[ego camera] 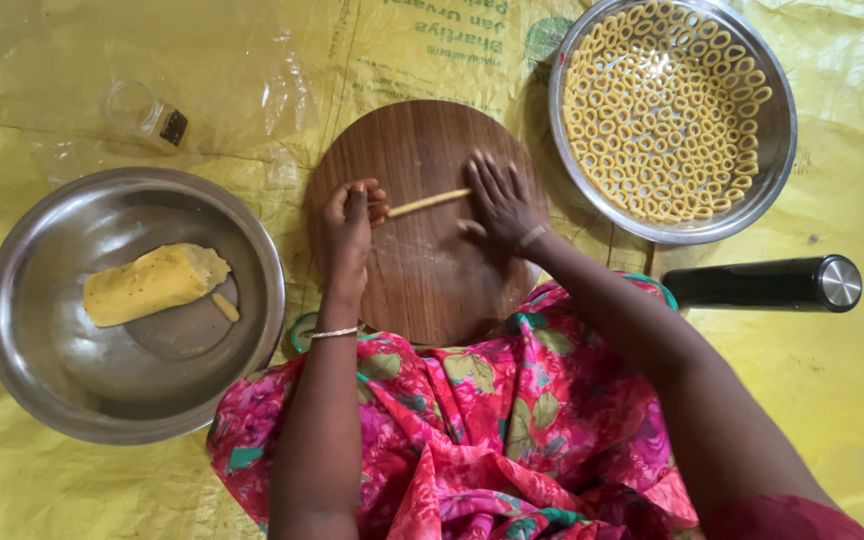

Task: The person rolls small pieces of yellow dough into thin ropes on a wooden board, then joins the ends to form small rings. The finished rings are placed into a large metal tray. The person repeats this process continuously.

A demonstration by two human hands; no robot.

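Observation:
A round wooden board point(422, 270) lies in front of me on a yellow sheet. Across it lies a thin yellow dough rope point(430, 202). My left hand point(350, 222) pinches the rope's left end between thumb and fingers. My right hand point(499, 200) lies flat, fingers spread, with its palm over the rope's right end. At the left, a steel bowl point(47, 390) holds a thick yellow dough log point(152, 284) and a small dough piece point(224, 307). A steel plate point(777, 130) at the upper right is filled with several small dough rings point(662, 110).
A small clear bottle with a dark cap point(147, 116) lies on the yellow plastic sheet point(832, 400) at the upper left. A black cylinder with a steel end point(767, 284) lies to the right of the board. My pink flowered clothing point(482, 430) covers the foreground.

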